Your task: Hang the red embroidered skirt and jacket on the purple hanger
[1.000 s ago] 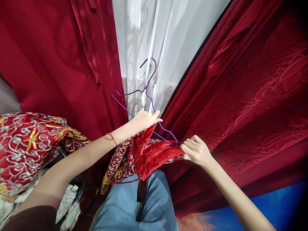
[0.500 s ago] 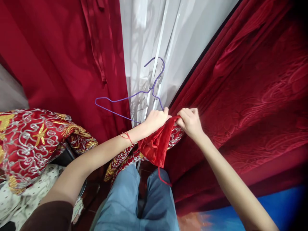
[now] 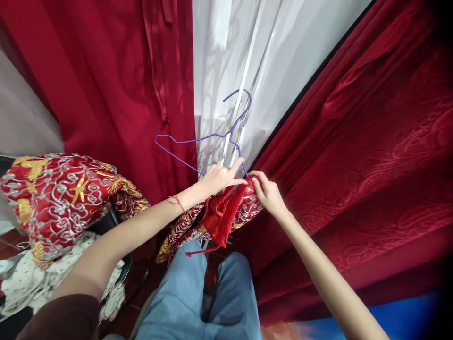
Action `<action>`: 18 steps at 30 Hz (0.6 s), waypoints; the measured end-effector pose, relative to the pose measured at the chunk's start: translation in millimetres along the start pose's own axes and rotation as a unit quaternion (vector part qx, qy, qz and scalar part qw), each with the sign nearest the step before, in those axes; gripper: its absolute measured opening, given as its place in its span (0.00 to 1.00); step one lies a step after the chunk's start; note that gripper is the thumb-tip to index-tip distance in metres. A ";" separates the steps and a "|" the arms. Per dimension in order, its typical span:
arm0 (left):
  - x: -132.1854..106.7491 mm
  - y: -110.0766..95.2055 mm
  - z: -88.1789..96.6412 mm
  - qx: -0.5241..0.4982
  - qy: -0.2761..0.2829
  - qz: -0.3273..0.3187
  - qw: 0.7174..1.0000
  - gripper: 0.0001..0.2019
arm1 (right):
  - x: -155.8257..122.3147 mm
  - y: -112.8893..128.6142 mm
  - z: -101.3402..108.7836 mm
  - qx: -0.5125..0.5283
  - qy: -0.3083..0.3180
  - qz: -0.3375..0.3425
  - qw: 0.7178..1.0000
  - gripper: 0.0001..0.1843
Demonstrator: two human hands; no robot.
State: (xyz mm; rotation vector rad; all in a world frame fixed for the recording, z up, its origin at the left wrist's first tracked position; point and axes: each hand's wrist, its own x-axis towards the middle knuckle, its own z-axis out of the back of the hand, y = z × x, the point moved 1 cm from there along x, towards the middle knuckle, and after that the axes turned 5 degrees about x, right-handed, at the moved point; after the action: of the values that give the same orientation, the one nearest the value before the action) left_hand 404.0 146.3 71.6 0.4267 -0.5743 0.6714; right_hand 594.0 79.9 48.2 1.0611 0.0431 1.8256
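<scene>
Head view: left, one heap of red brocade, silver-and-gold embroidered [image 3: 67, 193], draped on one black chair [image 3: 111, 218]; one white black-dotted cloth [image 3: 33, 278] lies below it. Behind, one plain red curtain [image 3: 106, 89]. Middle: one purple wire hanger [image 3: 231, 131]; left hand [image 3: 218, 179] closed on its lower bar, thumb and forefinger apart. One red embroidered garment with shiny satin facing [image 3: 225, 215] hangs beneath; right hand [image 3: 268, 191] pinches its edge by the hanger's right arm. Far right, one dark red patterned curtain [image 3: 371, 160].
</scene>
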 end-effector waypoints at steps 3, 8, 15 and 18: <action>-30.4 38.1 6.2 0.003 -0.088 -0.060 0.994 0.39 | -3.8 0.8 8.2 -0.020 0.019 -0.003 1.000 0.19; -92.2 112.3 29.9 0.023 -0.066 -0.199 0.978 0.22 | -3.1 -5.7 12.6 -0.026 0.021 0.006 0.999 0.24; -105.9 190.4 47.7 -0.059 0.075 0.030 0.995 0.22 | 2.1 -4.5 7.0 -0.021 -0.005 0.031 0.999 0.24; -89.6 211.1 34.0 -0.188 0.100 0.170 0.962 0.20 | 2.2 -3.9 5.1 -0.035 -0.018 0.045 0.998 0.25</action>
State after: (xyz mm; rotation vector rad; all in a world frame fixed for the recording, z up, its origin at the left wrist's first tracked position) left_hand 190.7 236.6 80.9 -0.1014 -0.5722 0.9003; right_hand 600.0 81.5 50.9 1.0623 -0.0905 1.8737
